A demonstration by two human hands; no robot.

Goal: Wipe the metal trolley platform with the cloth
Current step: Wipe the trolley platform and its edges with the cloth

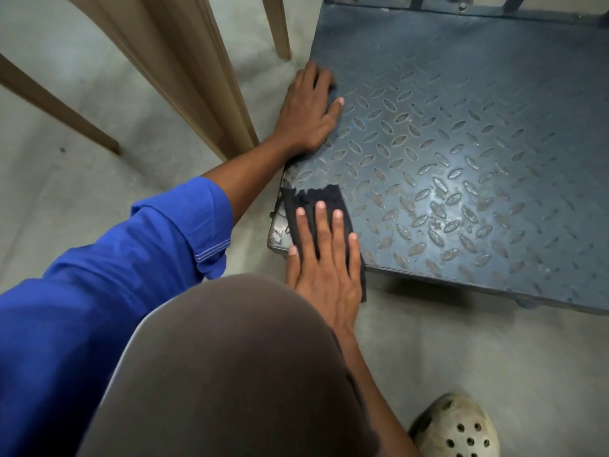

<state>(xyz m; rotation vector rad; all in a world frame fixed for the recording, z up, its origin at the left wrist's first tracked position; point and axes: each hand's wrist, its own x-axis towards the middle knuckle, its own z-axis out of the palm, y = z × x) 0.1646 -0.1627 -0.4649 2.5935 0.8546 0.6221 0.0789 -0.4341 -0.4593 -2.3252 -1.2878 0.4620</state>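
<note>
The metal trolley platform is a blue-grey tread plate with raised oval studs, worn and scuffed near its front left corner. A dark cloth lies over that corner and hangs off the front edge. My right hand presses flat on the cloth with straight, spread fingers. My left hand rests on the platform's left edge farther back, palm down, fingers lying over the plate.
Tan chair legs stand on the concrete floor left of the trolley, close to my left arm. My bent knee fills the lower middle. A pale perforated clog is at the bottom right. The trolley's handle frame rises at the far edge.
</note>
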